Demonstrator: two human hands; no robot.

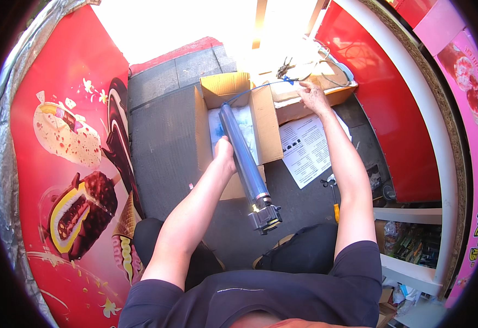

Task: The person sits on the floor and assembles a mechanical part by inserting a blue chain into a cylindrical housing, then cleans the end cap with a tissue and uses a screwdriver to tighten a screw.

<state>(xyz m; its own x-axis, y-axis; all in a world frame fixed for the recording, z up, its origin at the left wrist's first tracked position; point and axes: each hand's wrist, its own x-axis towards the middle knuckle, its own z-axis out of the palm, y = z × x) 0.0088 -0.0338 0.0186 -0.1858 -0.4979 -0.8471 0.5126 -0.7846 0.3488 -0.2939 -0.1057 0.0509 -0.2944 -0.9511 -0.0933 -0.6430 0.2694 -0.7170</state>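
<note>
My left hand [224,154] is closed around a long blue-grey tube [241,147], which lies at a slant over an open cardboard box [267,123]. The tube's near end carries a black fitting [265,217] with small yellowish parts. From its far end a thin blue cable [250,91] runs to the right toward a small blue bundle [288,80]. My right hand [312,97] is at that end of the cable, its fingertips bent together against it; the exact grip is small in view. Dark metal clips or leads [283,68] lie just beyond.
A printed sheet [307,150] lies right of the box, below a second carton [332,82]. A yellow-handled screwdriver [336,210] is beside my right forearm. Red panels [64,164] flank the left, and a white-framed shelf [411,240] stands at the right.
</note>
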